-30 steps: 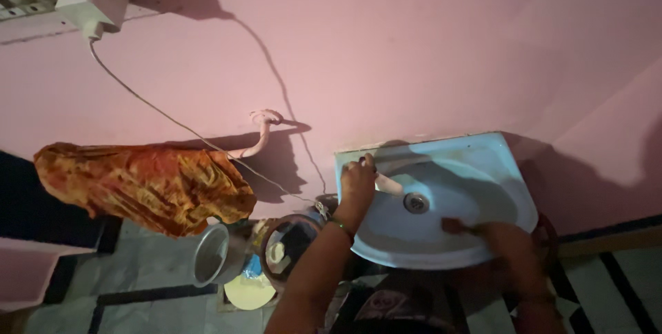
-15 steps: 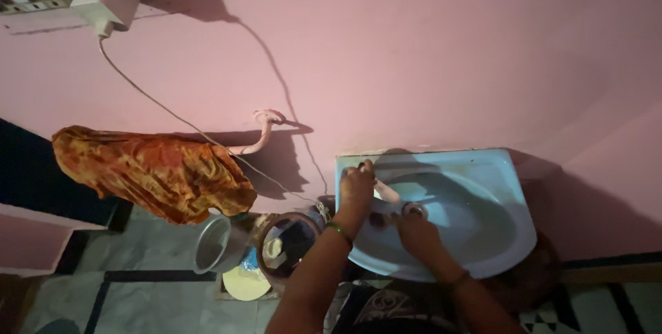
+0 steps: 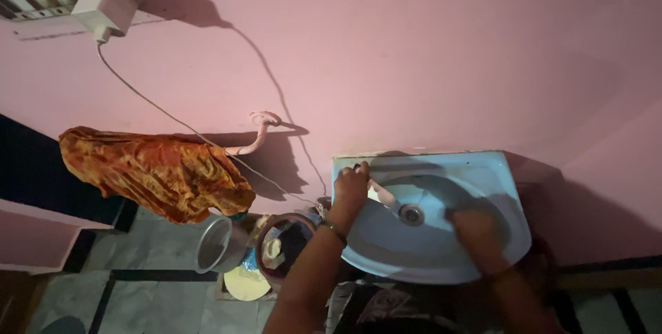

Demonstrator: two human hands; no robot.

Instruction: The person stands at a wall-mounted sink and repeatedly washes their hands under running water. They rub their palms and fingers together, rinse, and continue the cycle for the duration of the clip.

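**Right hand swung off the drain to the far side of the basin**

Shifted since half a second ago: right hand (image 3: 474, 232), away from the drain (image 3: 412, 215) and the left fingers, now over the right half of the pale blue sink (image 3: 496, 168). Blurred, fingers curled downward against the bowl; cannot tell whether anything is held. Left hand (image 3: 352, 186) unchanged at the sink's left rear corner, fingers (image 3: 360, 168) folded over the rim, seemingly around the base of the pale tap (image 3: 383, 195), whose spout juts out from under the palm toward the drain. Green bangle (image 3: 334, 228) on the left wrist.

Left of the left fingers, below the rim: round dark pot (image 3: 286, 246), steel vessel (image 3: 219, 244), pale yellow lid (image 3: 243, 283), all on the tiled floor. Further left, orange patterned cloth (image 3: 155, 172) draped by a curved pink pipe (image 3: 256, 134). Thin cable (image 3: 172, 115) from a white wall box (image 3: 103, 3) down across the pink wall toward the sink's left edge.
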